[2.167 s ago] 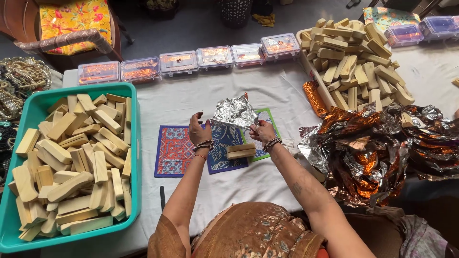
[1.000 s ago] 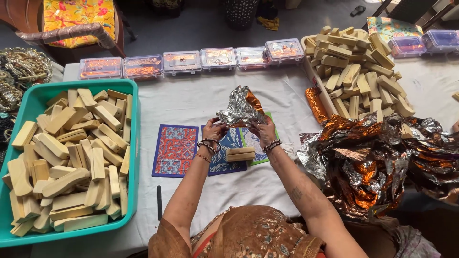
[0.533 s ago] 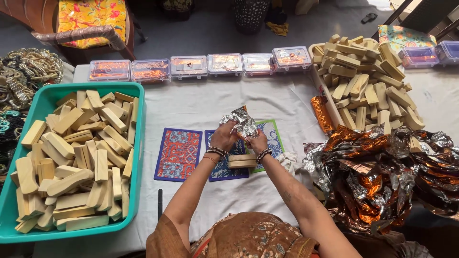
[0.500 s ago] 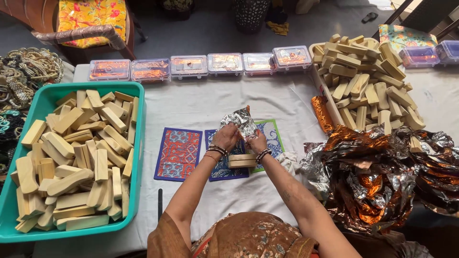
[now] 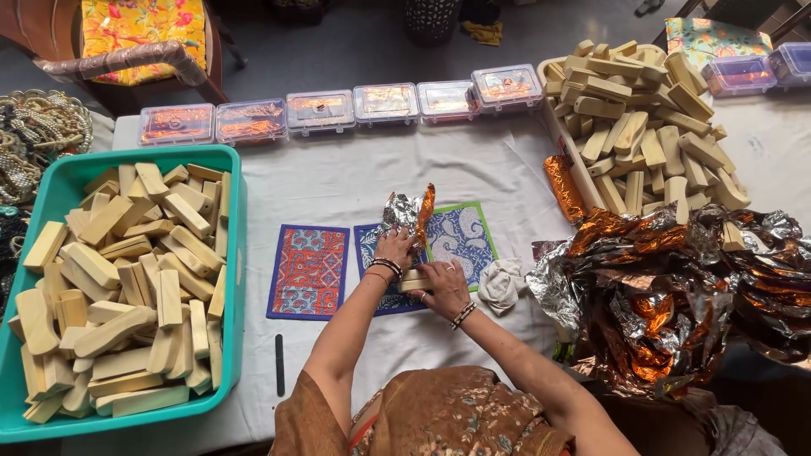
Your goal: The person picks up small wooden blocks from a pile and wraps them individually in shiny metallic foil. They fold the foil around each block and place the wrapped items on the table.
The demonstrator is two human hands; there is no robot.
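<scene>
My left hand point(image 5: 394, 251) holds a crumpled sheet of silver-and-orange foil point(image 5: 409, 211) upright above the blue patterned mat point(image 5: 460, 236). My right hand point(image 5: 441, 285) lies over a pale wooden block point(image 5: 412, 283) on that mat, pressing or gripping it. The two hands are close together at the table's middle. A red patterned mat point(image 5: 309, 270) lies just to the left.
A teal tub point(image 5: 46, 190) of wooden blocks sits at left, a heap of blocks point(image 5: 642, 143) at back right, a pile of crumpled foil point(image 5: 676, 287) at right. Clear lidded boxes point(image 5: 338, 110) line the far edge. A white cloth wad point(image 5: 500, 283) and a dark stick point(image 5: 280, 365) lie nearby.
Both hands held the foil up together earlier. Now the right hand has come down onto the wooden block while the left keeps the foil, lowered closer to the mat.
</scene>
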